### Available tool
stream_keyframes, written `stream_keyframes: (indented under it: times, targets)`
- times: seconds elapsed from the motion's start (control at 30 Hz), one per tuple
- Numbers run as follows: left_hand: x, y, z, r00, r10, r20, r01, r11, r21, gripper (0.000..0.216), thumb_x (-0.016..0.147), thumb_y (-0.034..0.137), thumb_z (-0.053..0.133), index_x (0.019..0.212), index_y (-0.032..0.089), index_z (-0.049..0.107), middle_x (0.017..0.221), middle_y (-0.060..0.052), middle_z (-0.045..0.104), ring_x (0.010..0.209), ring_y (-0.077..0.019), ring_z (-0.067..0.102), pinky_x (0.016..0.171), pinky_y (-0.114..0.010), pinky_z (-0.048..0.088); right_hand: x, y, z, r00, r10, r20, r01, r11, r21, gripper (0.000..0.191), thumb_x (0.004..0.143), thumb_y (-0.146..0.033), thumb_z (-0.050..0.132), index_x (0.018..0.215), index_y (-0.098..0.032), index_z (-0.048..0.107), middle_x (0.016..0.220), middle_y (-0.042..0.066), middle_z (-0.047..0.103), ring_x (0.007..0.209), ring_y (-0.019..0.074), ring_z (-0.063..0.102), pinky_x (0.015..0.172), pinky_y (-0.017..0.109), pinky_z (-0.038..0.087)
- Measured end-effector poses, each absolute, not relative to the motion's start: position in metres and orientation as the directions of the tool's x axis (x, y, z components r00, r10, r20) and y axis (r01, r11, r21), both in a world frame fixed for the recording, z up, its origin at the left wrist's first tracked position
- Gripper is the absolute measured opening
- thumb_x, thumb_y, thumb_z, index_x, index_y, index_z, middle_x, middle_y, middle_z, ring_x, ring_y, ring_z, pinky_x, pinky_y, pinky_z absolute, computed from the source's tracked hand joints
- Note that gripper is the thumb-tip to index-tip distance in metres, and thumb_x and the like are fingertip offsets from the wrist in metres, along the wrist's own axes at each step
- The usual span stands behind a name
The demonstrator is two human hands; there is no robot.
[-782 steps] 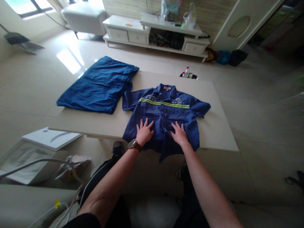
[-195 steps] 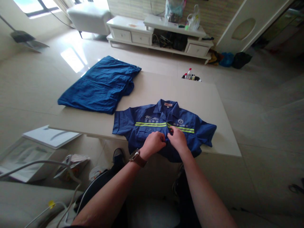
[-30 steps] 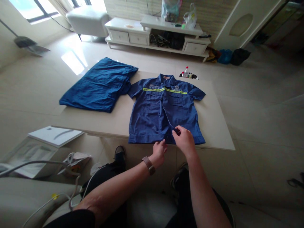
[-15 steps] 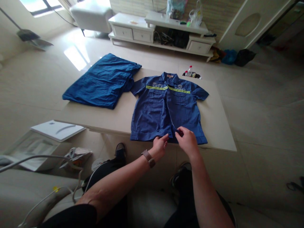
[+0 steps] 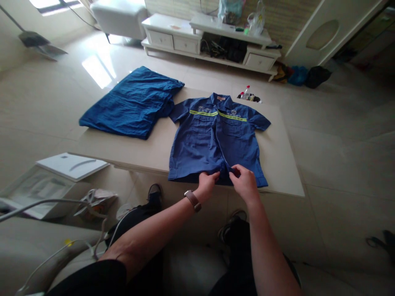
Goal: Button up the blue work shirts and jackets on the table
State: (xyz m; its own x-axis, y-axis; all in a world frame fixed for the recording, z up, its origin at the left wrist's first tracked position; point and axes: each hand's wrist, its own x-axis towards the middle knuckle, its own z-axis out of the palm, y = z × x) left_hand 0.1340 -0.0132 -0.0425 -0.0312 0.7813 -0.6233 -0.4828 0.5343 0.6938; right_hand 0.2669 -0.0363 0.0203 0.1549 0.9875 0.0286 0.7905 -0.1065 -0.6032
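Observation:
A dark blue short-sleeved work shirt (image 5: pixel 197 144) lies face up on the pale table, collar pointing away from me. Yellow reflective strips cross its chest above two flap pockets, and its front hangs partly open toward the hem. My left hand (image 5: pixel 207 185), below a brown-banded watch (image 5: pixel 193 200), pinches the bottom edge of the left front panel. Just beside it, my right hand (image 5: pixel 244 181) grips the lower corner of the other panel between thumb and fingers. Folded blue cloth (image 5: pixel 129 102) rests on the table to the left, apart from both hands.
The table (image 5: pixel 280 160) ends close to my legs. Bottles with red caps (image 5: pixel 247 92) show by its far edge. A white cabinet (image 5: pixel 173 41) stands against the wall. At lower left are a box with a white lid (image 5: pixel 72 164) and a cable (image 5: pixel 46 203).
My left hand has closed on the shirt's hem, which now lifts slightly; before, its fingers were stretched out beside it. My right hand keeps its grip on the other panel.

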Motion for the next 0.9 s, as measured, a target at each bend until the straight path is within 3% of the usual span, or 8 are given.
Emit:
stream_keyframes:
  times: [0.13,0.27,0.4,0.67,0.9]
  targets:
    - [0.128,-0.012,-0.031,-0.077,0.903,-0.423,-0.357,0.371,0.857,0.028,0.070,0.005,0.082,0.095,0.014,0.074,0.091,-0.008,0.078,0.087,-0.0218,0.072,0.084,-0.032,0.056,0.264,-0.037,0.022,0.152,0.988,0.014,0.780,-0.111,-0.616,0.016,0.085,-0.028,0.057,0.089,-0.021,0.072,0.086,0.006,0.076,0.076,0.0198,0.067,0.072,0.030,0.045]
    - [0.121,-0.011,-0.020,-0.038,0.941,-0.337,-0.379,0.299,0.876,0.040,0.068,0.007,0.084,0.106,0.015,0.074,0.098,-0.009,0.080,0.097,-0.0238,0.073,0.093,-0.034,0.055,0.264,-0.037,0.023,0.151,0.988,0.016,0.788,-0.111,-0.605,0.017,0.085,-0.028,0.058,0.090,-0.021,0.072,0.086,0.006,0.076,0.076,0.0199,0.067,0.073,0.030,0.045]
    - [0.115,-0.011,-0.014,-0.021,0.934,-0.358,-0.382,0.323,0.866,0.035,0.066,0.013,0.088,0.099,0.013,0.076,0.098,-0.011,0.080,0.095,-0.0238,0.073,0.092,-0.034,0.055,0.262,-0.036,0.022,0.147,0.989,0.029,0.795,-0.101,-0.598,0.017,0.086,-0.027,0.058,0.091,-0.021,0.072,0.088,0.007,0.076,0.077,0.0202,0.068,0.073,0.030,0.046]
    - [0.104,-0.014,-0.008,0.023,0.945,-0.327,-0.229,0.324,0.918,0.017,0.066,0.023,0.085,0.074,0.013,0.073,0.081,-0.007,0.077,0.073,-0.0188,0.066,0.072,-0.030,0.051,0.252,-0.035,0.020,0.123,0.991,0.061,0.779,-0.058,-0.625,0.018,0.087,-0.029,0.057,0.091,-0.022,0.073,0.088,0.008,0.077,0.076,0.0221,0.068,0.073,0.032,0.048]
    - [0.103,-0.010,-0.010,0.080,0.968,-0.240,-0.257,0.252,0.933,0.015,0.065,0.024,0.081,0.073,0.014,0.072,0.081,-0.007,0.076,0.075,-0.0186,0.065,0.075,-0.031,0.051,0.250,-0.033,0.019,0.110,0.992,0.059,0.717,-0.038,-0.696,0.020,0.086,-0.031,0.056,0.089,-0.021,0.073,0.084,0.007,0.076,0.072,0.0208,0.066,0.072,0.031,0.048]
